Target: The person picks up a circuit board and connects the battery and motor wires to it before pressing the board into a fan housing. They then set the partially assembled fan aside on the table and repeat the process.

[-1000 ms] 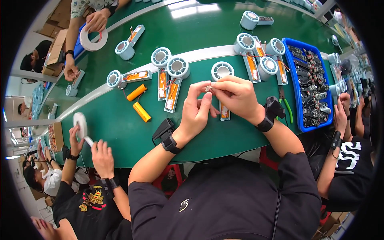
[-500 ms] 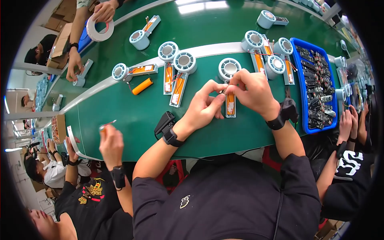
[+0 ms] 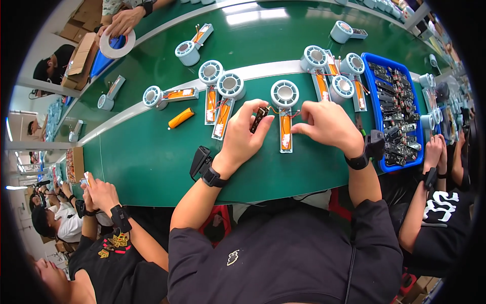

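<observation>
Between the thumb and fingers of my left hand [image 3: 242, 133] is a small dark circuit board [image 3: 259, 119], held upright. A thin wire runs from it toward a light-blue fan-like unit in front of me, with a round slotted head [image 3: 285, 94] and a narrow tray handle. In that handle lies an orange wrapped battery [image 3: 285, 126]. My right hand [image 3: 326, 124] is at the handle's right side, fingers curled around wire ends and thumb beside the battery. Whatever its fingertips pinch is too small to make out.
Several similar units [image 3: 231, 86] stand to the left and right. A loose orange battery [image 3: 180, 118] lies on the green table [image 3: 152, 157]. A blue bin [image 3: 401, 167] of circuit boards is at right. Co-workers sit on both sides; a person's hand across holds a tape roll [image 3: 117, 45].
My hands have drawn apart; the board in my left hand now shows clearly. The co-worker's hand at left has pulled back from the table. The tape roll has shifted left.
</observation>
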`<state>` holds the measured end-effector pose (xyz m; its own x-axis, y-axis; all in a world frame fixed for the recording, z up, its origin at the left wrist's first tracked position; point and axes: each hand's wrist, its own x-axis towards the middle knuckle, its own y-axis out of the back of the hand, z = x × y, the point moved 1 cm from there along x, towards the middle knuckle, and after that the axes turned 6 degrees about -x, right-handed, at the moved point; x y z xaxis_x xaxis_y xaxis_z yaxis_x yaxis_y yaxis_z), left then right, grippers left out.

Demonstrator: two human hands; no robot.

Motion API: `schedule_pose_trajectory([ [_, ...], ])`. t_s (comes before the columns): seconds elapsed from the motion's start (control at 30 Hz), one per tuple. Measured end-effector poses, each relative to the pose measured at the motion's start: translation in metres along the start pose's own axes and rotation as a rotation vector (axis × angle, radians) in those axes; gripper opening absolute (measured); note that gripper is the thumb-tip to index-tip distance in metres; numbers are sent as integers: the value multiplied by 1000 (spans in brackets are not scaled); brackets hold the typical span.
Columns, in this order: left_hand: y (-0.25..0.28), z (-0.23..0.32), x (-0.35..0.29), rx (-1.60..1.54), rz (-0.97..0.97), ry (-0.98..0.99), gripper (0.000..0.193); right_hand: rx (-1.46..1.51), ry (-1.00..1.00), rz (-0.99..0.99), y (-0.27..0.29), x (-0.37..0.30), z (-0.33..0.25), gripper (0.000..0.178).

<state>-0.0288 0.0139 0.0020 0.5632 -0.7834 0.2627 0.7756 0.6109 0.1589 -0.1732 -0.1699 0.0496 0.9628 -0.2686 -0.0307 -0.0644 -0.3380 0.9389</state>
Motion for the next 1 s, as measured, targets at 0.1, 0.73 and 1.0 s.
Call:
schedule_pose_trajectory([
  [0.1, -1, 2, 2, 172, 20, -165, 31, 38, -68, 53, -7, -1, 4, 32],
  [0.73, -1, 8, 0, 204, 0, -200, 37, 650, -186, 205, -19, 13, 7, 9],
  [1.0, -3, 8, 6, 301, -11, -374, 44, 583, 206, 583, -33, 11, -12, 10],
])
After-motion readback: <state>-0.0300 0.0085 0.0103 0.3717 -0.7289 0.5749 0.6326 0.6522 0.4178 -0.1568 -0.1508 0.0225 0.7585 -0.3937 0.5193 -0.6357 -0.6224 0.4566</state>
